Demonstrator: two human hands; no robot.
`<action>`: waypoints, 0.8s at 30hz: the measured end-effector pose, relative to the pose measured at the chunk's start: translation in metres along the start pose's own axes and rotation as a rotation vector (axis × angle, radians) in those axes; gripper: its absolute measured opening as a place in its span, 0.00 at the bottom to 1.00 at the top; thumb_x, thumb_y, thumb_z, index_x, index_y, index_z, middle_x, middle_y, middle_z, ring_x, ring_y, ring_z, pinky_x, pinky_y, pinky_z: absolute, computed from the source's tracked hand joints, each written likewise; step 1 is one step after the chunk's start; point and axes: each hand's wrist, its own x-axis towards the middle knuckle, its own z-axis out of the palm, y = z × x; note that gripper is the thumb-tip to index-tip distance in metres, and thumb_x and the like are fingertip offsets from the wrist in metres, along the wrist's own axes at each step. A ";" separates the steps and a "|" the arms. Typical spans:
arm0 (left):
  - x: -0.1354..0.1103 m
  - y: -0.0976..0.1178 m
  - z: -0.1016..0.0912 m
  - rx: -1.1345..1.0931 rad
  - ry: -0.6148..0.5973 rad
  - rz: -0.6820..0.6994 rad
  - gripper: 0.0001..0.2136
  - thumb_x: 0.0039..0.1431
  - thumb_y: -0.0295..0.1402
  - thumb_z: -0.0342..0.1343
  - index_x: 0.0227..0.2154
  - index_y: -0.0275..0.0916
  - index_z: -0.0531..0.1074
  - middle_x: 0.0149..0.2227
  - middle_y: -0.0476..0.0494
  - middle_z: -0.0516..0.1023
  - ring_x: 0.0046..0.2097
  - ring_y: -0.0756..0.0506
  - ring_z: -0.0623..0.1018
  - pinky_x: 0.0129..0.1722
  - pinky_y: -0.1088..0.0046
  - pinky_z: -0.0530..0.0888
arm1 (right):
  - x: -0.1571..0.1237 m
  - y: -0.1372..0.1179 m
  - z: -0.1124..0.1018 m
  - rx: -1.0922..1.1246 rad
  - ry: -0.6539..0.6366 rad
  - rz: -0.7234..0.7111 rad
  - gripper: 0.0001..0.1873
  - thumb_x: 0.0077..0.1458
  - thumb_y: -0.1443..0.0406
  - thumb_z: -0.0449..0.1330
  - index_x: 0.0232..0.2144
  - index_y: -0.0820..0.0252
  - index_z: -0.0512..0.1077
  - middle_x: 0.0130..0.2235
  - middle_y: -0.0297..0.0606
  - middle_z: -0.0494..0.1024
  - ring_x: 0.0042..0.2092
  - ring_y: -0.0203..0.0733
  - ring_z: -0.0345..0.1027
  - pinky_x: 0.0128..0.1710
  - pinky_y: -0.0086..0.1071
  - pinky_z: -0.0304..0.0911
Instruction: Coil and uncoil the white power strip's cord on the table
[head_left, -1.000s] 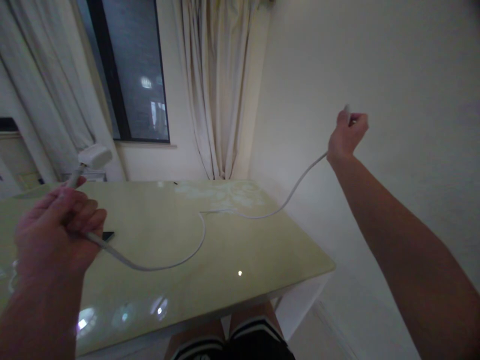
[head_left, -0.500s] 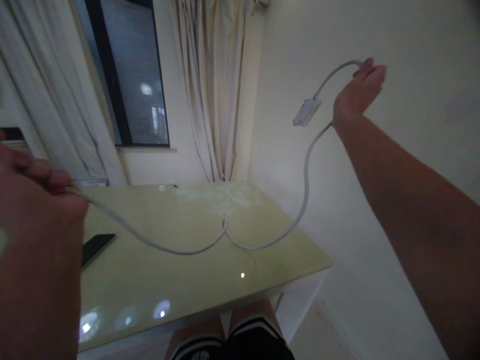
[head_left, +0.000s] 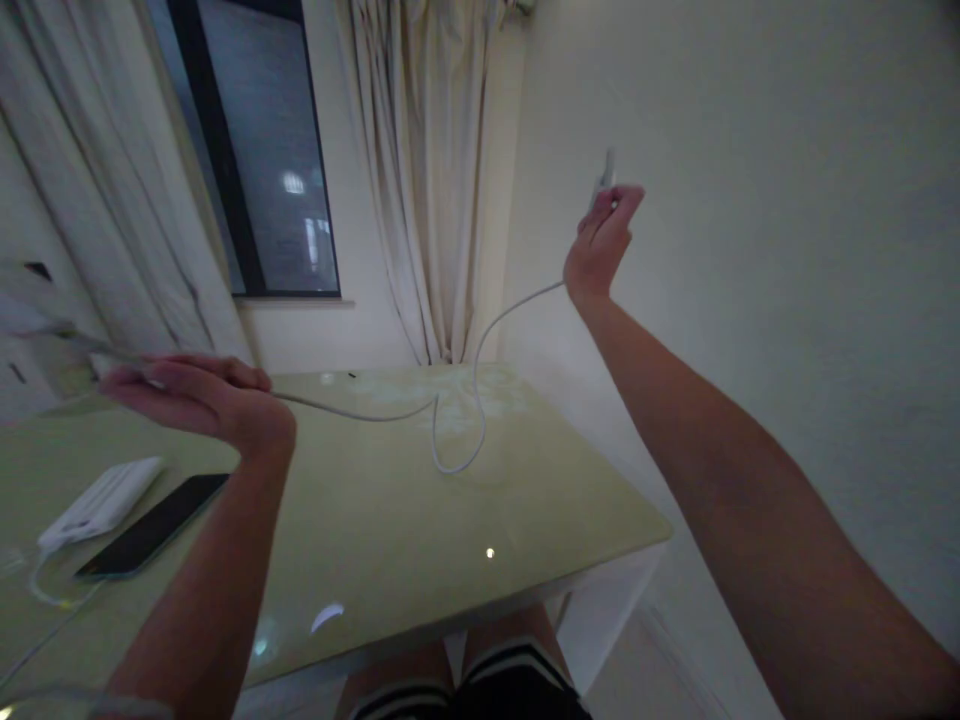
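A white cable (head_left: 457, 400) hangs between my two hands, its slack loop touching the pale green glossy table (head_left: 390, 510). My right hand (head_left: 600, 245) is raised near the wall and grips one end of the cable, a small white connector sticking up above my fingers. My left hand (head_left: 187, 395) is held over the table's left side, gripping the cable near its other end. That end runs blurred toward the left edge of the view.
A black phone (head_left: 150, 537) and a white power bank (head_left: 101, 502) lie on the table's left part. A dark window (head_left: 255, 150) and cream curtains (head_left: 427, 170) stand behind the table. A plain wall rises on the right. My knees show below the table's front edge.
My right hand moved left and lower, closing on the cable's end. My left hand dropped lower and toward the middle. The cable's slack loop shifted toward the table's far side.
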 end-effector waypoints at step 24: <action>-0.168 -0.036 -0.100 0.334 -0.832 -0.799 0.18 0.64 0.52 0.53 0.44 0.42 0.68 0.21 0.60 0.53 0.18 0.55 0.53 0.16 0.82 0.53 | -0.346 -0.057 -0.030 0.590 -0.604 0.869 0.16 0.65 0.49 0.52 0.44 0.53 0.60 0.23 0.26 0.68 0.23 0.35 0.59 0.25 0.27 0.55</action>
